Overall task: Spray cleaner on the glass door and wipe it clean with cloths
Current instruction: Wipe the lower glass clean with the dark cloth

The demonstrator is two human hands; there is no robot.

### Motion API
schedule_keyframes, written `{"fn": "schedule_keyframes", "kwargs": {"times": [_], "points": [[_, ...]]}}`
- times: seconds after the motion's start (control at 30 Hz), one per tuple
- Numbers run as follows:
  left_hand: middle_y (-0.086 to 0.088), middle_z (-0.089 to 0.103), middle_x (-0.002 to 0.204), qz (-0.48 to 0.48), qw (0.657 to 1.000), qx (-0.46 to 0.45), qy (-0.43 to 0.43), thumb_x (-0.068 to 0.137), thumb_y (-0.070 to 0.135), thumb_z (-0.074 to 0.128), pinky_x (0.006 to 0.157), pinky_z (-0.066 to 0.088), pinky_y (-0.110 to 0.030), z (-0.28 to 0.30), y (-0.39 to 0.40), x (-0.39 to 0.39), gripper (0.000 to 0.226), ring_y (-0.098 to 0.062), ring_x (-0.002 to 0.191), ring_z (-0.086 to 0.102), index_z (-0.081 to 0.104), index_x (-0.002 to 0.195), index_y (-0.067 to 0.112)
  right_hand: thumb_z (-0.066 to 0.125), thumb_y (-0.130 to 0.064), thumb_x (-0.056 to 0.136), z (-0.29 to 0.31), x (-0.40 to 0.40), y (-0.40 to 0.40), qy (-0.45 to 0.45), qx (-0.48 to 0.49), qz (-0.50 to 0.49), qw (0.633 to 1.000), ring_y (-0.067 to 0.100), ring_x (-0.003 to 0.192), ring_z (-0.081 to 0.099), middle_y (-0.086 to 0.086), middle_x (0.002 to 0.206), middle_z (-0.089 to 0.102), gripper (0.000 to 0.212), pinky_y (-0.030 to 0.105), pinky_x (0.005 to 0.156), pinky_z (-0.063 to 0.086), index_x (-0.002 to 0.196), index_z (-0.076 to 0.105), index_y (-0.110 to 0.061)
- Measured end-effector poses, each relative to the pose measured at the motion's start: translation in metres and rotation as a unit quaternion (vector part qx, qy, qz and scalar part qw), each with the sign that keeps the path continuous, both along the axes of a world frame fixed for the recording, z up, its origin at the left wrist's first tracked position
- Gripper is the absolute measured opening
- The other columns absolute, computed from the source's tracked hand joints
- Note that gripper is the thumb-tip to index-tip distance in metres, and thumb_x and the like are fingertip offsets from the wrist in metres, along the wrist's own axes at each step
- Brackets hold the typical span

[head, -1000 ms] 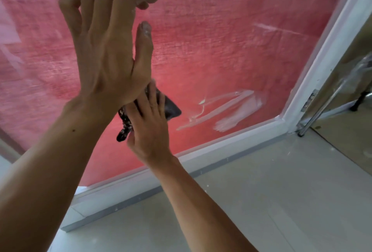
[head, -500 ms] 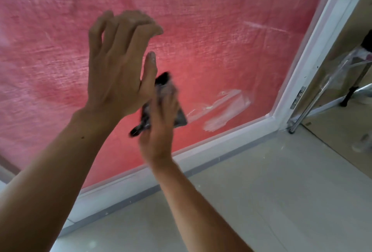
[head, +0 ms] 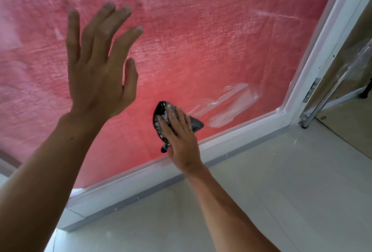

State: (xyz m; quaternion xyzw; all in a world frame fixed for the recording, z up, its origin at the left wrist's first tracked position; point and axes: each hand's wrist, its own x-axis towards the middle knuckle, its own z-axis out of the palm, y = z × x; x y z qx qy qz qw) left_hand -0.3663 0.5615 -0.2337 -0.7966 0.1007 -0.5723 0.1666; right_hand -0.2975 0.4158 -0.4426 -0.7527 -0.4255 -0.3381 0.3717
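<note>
A large glass door pane (head: pixel 211 36) with red sheeting behind it fills the upper view. My right hand (head: pixel 179 141) presses a dark crumpled cloth (head: pixel 161 119) flat against the lower part of the glass, fingers straight over it. White smears (head: pixel 227 108) mark the glass just to the right of the cloth. My left hand (head: pixel 98 64) is raised in front of the pane at the upper left, fingers spread and straight, holding nothing. No spray bottle is in view.
A white door frame (head: pixel 227 137) runs along the bottom of the pane and up the right side (head: pixel 326 50). A metal handle bar (head: pixel 320 102) and a hinge plate stand at the right. Pale floor tiles (head: pixel 261 191) lie below.
My left hand has opened and its fingers spread, moving up and left off the cloth. My right hand with the cloth has slid down and to the right on the glass.
</note>
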Motion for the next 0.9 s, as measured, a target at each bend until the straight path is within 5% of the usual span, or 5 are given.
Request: {"fn": "schedule_keyframes", "kwargs": {"times": [0.17,0.3,0.57,0.73,0.9], "points": [[-0.022,0.052,0.150,-0.026,0.999,0.010,-0.023,0.096,0.002,0.055,0.130,0.002,-0.046,-0.001,0.004,-0.001,0.042,-0.037,0.147,0.040,0.055,0.138,0.004,0.056,0.004,0.093,-0.001,0.029,-0.024,-0.010,0.050,-0.023,0.998,0.023,0.158,-0.001,-0.011,0.171,-0.005,0.081,0.056,0.126,0.012,0.160,0.023,-0.026],[-0.021,0.053,0.149,-0.035,0.999,0.011,-0.030,0.097,0.005,0.053,0.129,0.004,-0.047,-0.003,0.004,0.002,0.041,-0.037,0.147,0.041,0.052,0.138,0.004,0.031,-0.004,0.097,0.007,0.051,-0.046,0.066,0.114,-0.045,0.990,0.023,0.158,-0.005,-0.016,0.170,-0.008,0.077,0.072,0.105,0.041,0.162,0.008,-0.038],[-0.021,0.053,0.149,-0.042,0.998,0.019,-0.038,0.099,0.009,0.051,0.130,0.004,-0.045,-0.005,0.005,0.005,0.041,-0.037,0.147,0.042,0.050,0.140,0.004,0.032,0.003,0.099,0.013,0.031,-0.017,0.149,0.233,-0.054,0.960,0.034,0.158,-0.002,0.007,0.170,0.008,0.066,0.068,0.118,0.026,0.161,0.024,-0.019],[-0.019,0.053,0.151,-0.027,0.998,0.034,-0.040,0.100,0.013,0.050,0.131,0.006,-0.045,-0.007,0.004,0.007,0.042,-0.036,0.147,0.041,0.049,0.141,0.004,0.045,0.007,0.093,0.008,0.008,0.001,0.015,0.048,0.005,0.999,0.029,0.158,-0.007,0.009,0.165,0.017,0.066,0.055,0.127,0.003,0.154,0.030,-0.013],[-0.018,0.054,0.150,-0.026,0.998,0.029,-0.043,0.101,0.014,0.049,0.131,0.006,-0.045,-0.006,0.003,0.005,0.041,-0.034,0.148,0.042,0.049,0.141,0.005,0.045,-0.005,0.103,0.017,0.035,-0.026,0.071,0.150,-0.005,0.986,0.029,0.158,-0.002,-0.007,0.171,-0.002,0.066,0.060,0.116,0.037,0.160,0.019,-0.026]]}}
